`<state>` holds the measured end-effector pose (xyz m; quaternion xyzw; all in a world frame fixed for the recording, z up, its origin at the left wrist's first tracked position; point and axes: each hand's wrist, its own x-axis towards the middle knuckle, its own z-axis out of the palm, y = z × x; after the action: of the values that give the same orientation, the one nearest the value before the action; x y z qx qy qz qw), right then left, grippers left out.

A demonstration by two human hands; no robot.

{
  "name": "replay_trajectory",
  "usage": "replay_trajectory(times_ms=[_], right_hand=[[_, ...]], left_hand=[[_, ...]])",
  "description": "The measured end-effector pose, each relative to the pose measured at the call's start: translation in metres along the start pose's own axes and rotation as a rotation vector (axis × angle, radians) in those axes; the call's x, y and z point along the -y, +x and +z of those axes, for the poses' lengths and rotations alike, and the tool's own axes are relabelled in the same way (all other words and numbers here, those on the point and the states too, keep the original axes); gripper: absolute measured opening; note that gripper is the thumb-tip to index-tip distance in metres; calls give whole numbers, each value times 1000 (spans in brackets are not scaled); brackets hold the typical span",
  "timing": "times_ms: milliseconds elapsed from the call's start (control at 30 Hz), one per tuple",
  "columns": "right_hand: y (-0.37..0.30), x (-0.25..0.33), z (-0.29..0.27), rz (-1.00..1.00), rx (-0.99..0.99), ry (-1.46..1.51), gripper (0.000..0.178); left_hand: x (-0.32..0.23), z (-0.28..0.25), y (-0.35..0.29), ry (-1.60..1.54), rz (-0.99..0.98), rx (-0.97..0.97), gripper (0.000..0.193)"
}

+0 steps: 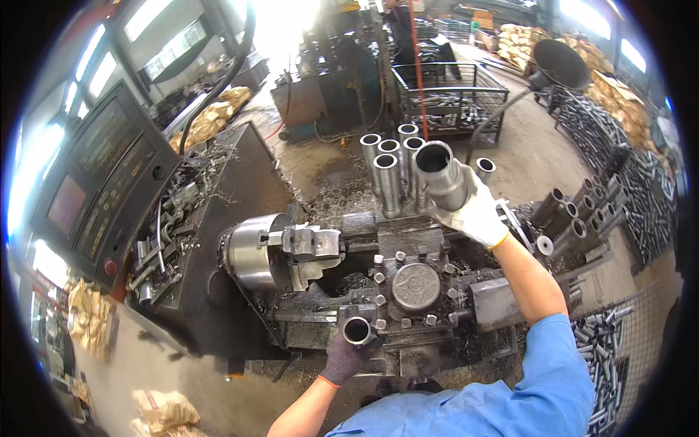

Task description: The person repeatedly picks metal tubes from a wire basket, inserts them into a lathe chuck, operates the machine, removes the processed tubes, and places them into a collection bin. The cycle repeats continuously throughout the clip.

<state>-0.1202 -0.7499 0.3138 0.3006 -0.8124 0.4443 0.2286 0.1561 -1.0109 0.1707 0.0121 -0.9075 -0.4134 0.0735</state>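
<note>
Clock dirs from view ctr. Dark-gloved L hand (353, 357), 6 o'clk, closed round a narrow tube (357, 341), mouth up, lower end hidden. White-gloved R hand (473, 207), 2 o'clk, grips a wide tube (445, 188) by its side, mouth up, tilted a bit. Step in hand looks to be handling tubes, 1 per hand; next move prob. calls for a firm grip on both & clearance past the metalwork betw. them.

Counts, L to R: 1 ctrl panel (91, 178), 9 o'clk; 1 chuck (256, 255), 8 o'clk (no tube seen in its jaws); 1 tool turret (416, 286), approx. 4–5 o'clk; 5 standing tubes (386, 182) visible, 1 o'clk, just L of the wide tube (poss. more hidden); 1 lone tube (486, 167), 2–3 o'clk, just R of the R hand; tube group (565, 241), 3 o'clk, too packed to count.
</note>
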Motion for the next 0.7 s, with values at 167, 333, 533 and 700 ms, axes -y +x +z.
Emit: replay_trajectory(times_ms=[167, 333, 533, 700], right_hand=[[-20, 91, -41, -280, -52, 300, 76], [-99, 201, -31, -59, 252, 40, 82], [-209, 239, 85, 915, 1071, 935, 64], [-279, 211, 122, 1301, 852, 836, 67]], left_hand=[[-4, -34, -16, -255, 94, -134, 72], [-25, -98, -59, -595, 282, -235, 81], [-11, -94, -88, -1545, -168, 123, 60], [25, -43, -83, -1488, -720, -155, 54]])
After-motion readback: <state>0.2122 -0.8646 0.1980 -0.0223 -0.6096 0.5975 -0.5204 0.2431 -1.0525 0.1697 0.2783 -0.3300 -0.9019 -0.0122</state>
